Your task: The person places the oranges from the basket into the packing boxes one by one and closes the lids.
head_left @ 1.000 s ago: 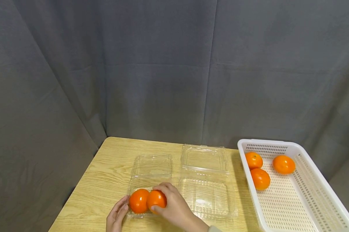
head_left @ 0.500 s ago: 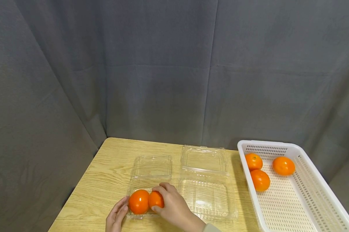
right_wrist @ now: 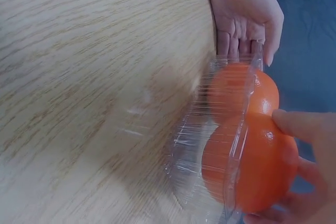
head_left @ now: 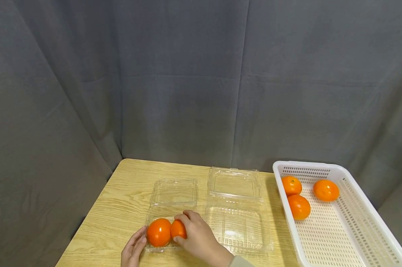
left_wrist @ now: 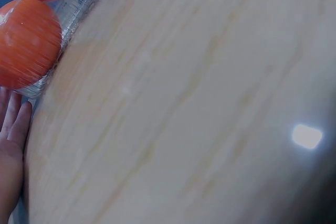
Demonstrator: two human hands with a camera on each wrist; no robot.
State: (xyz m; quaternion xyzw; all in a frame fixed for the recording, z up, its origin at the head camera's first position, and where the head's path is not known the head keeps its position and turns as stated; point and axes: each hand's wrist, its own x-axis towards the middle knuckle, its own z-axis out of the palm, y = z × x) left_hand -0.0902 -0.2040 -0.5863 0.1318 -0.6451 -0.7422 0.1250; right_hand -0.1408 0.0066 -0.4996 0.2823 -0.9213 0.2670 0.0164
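Note:
In the head view my right hand (head_left: pixel 202 235) grips an orange (head_left: pixel 178 229) from its right side, inside the near half of a clear plastic clamshell box (head_left: pixel 174 191). A second orange (head_left: pixel 159 232) sits against it on the left in the same box. My left hand (head_left: pixel 133 247) rests its extended fingers at the box's left end. The right wrist view shows the held orange (right_wrist: pixel 262 161) partly below the ribbed rim, with thumb and fingers around it. In the left wrist view both fruits appear behind the clear wall, left fingertips (left_wrist: pixel 20 124) right at its end.
Another clamshell box (head_left: pixel 235 226) lies with its lid folded back, to the right of the first. Farther right stands a white perforated basket (head_left: pixel 324 222) with three oranges (head_left: pixel 326 190) in it. The wooden table (head_left: pixel 110 207) ends at a grey curtain (head_left: pixel 187 92).
My right hand has shifted slightly left and pushed the held orange a little lower, closer against the other one. The left hand has stayed nearly in place.

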